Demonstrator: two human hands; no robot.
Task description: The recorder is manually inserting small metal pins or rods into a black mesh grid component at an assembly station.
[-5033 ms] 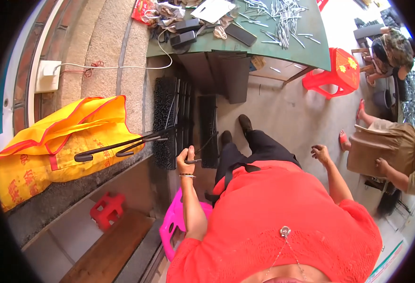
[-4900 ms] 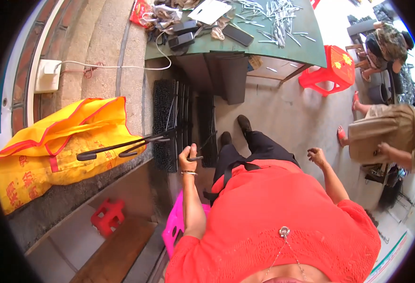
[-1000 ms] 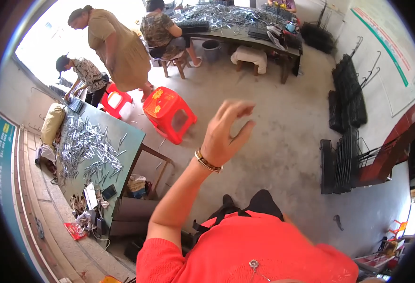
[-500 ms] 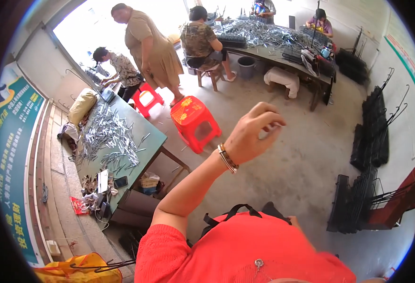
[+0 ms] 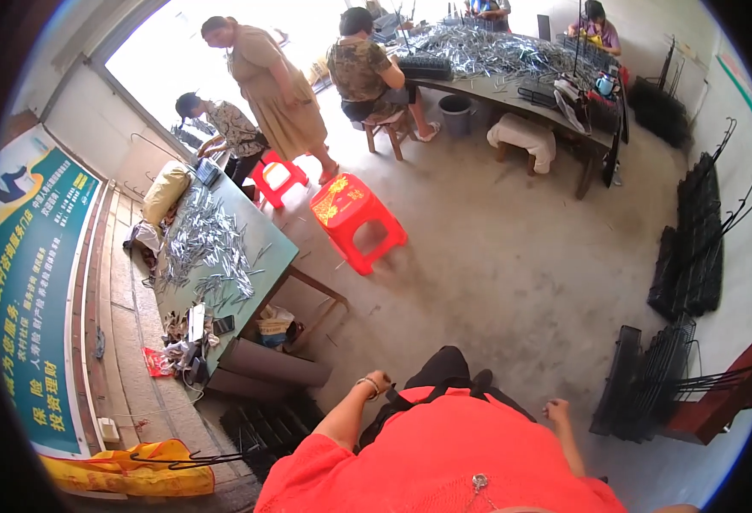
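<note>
My left hand [image 5: 378, 381], a bracelet at its wrist, hangs low in front of my left hip. Its fingers are curled in, and nothing shows in them. On the other side my right hand [image 5: 556, 411] hangs beside my body with loosely curled fingers, and I see nothing in it. Neither hand touches a thing. Nearest my left hand is the green-topped table [image 5: 275, 250], which bears a pile of thin metal pieces [image 5: 207, 239], a phone [image 5: 224, 325] and a heap of odds and ends.
Red plastic stools [image 5: 361, 224] stand ahead. A person in a tan dress [image 5: 273, 85] stands by the doorway; others sit working, some at a long table [image 5: 564, 128] heaped with metal pieces. Black racks [image 5: 688, 248] with hooks line the right wall. A bucket [image 5: 455, 115] stands on the floor.
My left hand has come down from in front of me to beside my hip. My right hand has come into plain view. The view has shifted, showing more of my legs.
</note>
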